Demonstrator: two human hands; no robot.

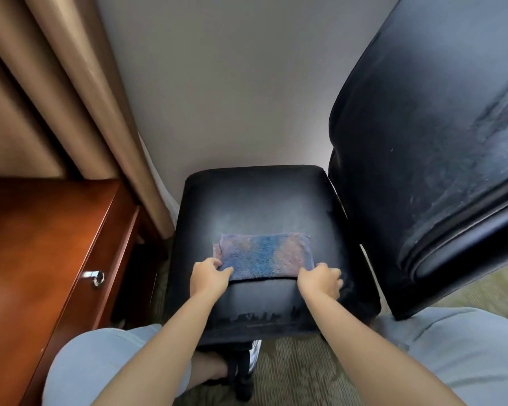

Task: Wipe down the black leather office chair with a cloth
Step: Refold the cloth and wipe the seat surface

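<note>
Wiping looks to be at an early pass: the folded blue-and-pink terry cloth (265,257) lies flat on the padded seat of the black leather office chair (258,206), toward the seat's 6 o'clock half, and the leather beyond it at 12 o'clock carries a pale, dusty haze. The left hand (209,276) pinches the cloth's near left corner with curled fingers; the right hand (320,279) grips the near right corner the same way, knuckles up. Both hold the cloth's near edge against the seat.

My judgement is that the next move calls for a push toward 12 o'clock, pressing the cloth flat so it does not bunch, then strokes back across the hazy patch. The front lip of the seat below the hands shows scuffed marks and will need its own pass.

Room is tight. At 9 o'clock the red-brown wooden desk (35,253) with its chrome drawer handle (94,277) stands near the seat edge, with tan curtain folds (71,92) behind it. At 3 o'clock the chair's tall black backrest (428,159), streaked with grey dust, stands just beside the seat. The pale wall (232,83) closes off 12 o'clock, so strokes must stop at the seat's far rim.
</note>
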